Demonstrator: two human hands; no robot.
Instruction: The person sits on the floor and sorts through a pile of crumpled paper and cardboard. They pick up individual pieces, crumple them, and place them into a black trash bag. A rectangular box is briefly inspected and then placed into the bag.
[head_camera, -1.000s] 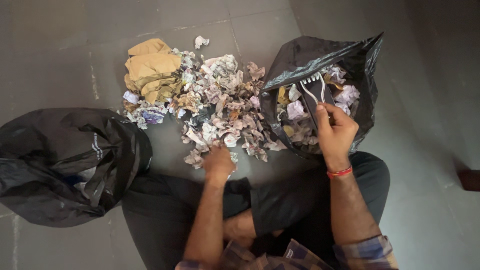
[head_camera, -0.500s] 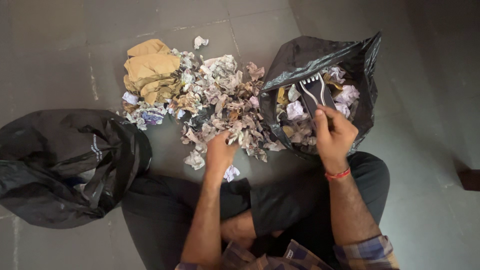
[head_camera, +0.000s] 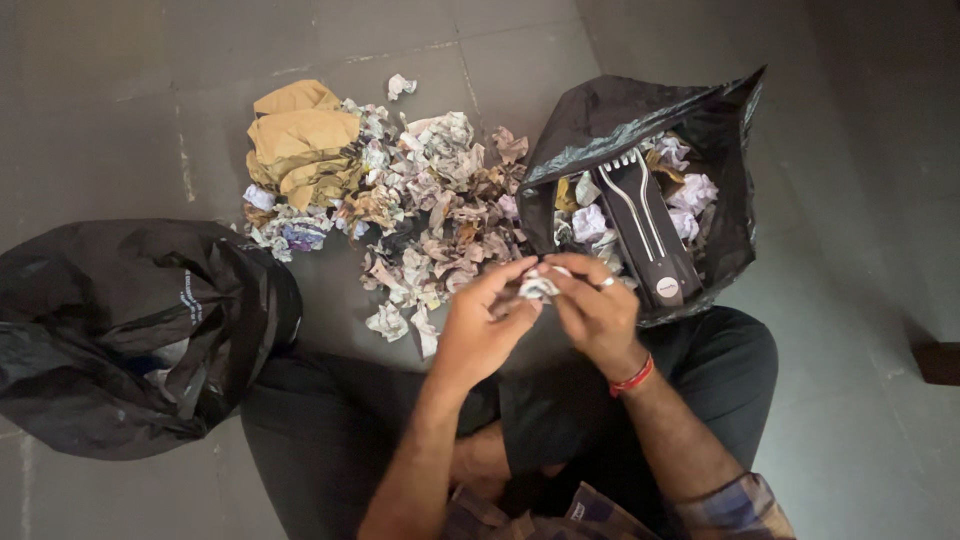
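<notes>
My left hand (head_camera: 480, 325) and my right hand (head_camera: 592, 310) meet in front of me, both pinching one small crumpled ball of paper (head_camera: 537, 287) between their fingertips. Just beyond them a heap of crumpled paper scraps (head_camera: 430, 215) lies on the grey floor. To the right an open black bag (head_camera: 650, 130) holds more crumpled paper and a long black flat pack with white plastic forks (head_camera: 650, 230), which no hand touches. A red band circles my right wrist.
A second black bag (head_camera: 130, 330), mostly closed, lies at the left by my knee. Folded brown paper (head_camera: 300, 140) sits at the pile's far left. My crossed legs in dark trousers (head_camera: 560, 400) fill the foreground. A dark object (head_camera: 940, 362) is at the right edge.
My right hand let go of the fork pack in the bag and came down to the left. My left hand lifted a paper ball from the pile, and both hands now hold it.
</notes>
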